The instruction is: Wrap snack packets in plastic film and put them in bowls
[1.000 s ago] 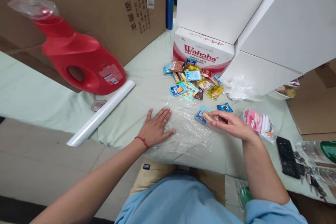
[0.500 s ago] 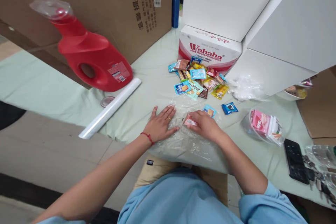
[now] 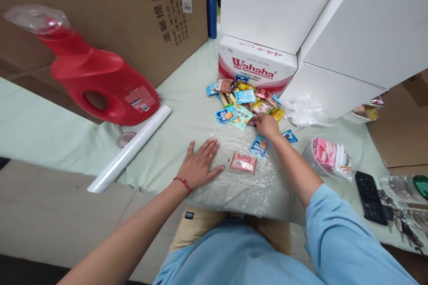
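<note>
My left hand [image 3: 200,163] lies flat with fingers spread, pressing the left edge of a clear plastic sheet [image 3: 230,189] on the cloth. My right hand [image 3: 267,125] reaches to the front of a pile of snack packets [image 3: 245,97], fingertips closed on a dark brown snack packet [image 3: 252,121] there, partly hidden by the hand. On the plastic sheet lies a pink snack packet [image 3: 244,163], with a blue biscuit packet [image 3: 259,147] just behind it. Another blue packet [image 3: 289,136] is partly behind my right wrist.
A red jug [image 3: 107,82] and a white roll [image 3: 130,149] stand and lie at left. Behind the pile is a Wahaha box [image 3: 257,63]. Clear bags [image 3: 306,111], a tub of packets [image 3: 329,158], a phone [image 3: 370,197] and keys [image 3: 397,216] are at right.
My right hand has let go of the pink packet on the plastic sheet and moved forward to the pile. My left hand stays flat. The view has shifted slightly right.
</note>
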`<state>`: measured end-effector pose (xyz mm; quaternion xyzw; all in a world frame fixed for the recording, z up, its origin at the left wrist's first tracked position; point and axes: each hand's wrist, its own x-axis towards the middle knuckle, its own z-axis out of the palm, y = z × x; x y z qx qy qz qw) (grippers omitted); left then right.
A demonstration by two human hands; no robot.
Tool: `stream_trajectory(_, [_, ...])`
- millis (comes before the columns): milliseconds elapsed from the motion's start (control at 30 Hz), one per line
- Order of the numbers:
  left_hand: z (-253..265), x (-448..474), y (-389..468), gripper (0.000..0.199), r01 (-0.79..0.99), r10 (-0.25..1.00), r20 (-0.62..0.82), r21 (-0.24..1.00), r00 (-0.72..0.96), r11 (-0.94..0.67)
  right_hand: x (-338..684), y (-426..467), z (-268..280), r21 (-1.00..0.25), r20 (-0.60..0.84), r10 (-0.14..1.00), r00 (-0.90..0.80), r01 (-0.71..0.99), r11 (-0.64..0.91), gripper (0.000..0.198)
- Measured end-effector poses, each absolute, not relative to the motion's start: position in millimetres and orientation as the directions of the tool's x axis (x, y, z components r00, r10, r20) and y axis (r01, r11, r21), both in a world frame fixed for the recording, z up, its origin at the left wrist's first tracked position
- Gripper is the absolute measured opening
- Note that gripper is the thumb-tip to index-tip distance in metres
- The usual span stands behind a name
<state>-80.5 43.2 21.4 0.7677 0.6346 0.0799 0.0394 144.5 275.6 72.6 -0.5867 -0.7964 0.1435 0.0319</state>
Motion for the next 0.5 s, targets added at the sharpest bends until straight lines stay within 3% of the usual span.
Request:
stream_trajectory(167, [21, -81, 43, 0.079, 0.967, 0.982, 0.075, 0.175, 0.172, -0.183, 115, 283, 75, -0.264, -0.044, 0.955, -0.292, 0.926, 0.271, 0.033])
stream_trajectory(233, [20, -81, 43, 0.079, 0.965, 0.981, 0.077, 0.182, 0.177, -0.188, 109, 288, 83, -0.256, 0.102, 0.954, -0.283, 0.919, 0.3, 0.039])
stream_trajectory(333, [19, -82, 43, 0.079, 0.964, 0.981, 0.079, 0.185, 0.178, -0.19, 97, 309, 92, -0.202, 0.325, 0.832, -0.449, 0.827, 0.525, 0.05])
stream_trajectory(433, [19, -82, 43, 0.079, 0.964, 0.981, 0.082, 0.185, 0.178, -0.19, 84, 331, 94, -0.11, 0.192, 0.717, -0.67, 0.712, 0.694, 0.076])
stream_trajectory(500, [20, -83, 43, 0.079, 0.962, 0.98, 0.087, 0.189, 0.181, -0.195, 80, 334, 92, -0.061, 0.07, 0.707, -0.703, 0.705, 0.707, 0.077])
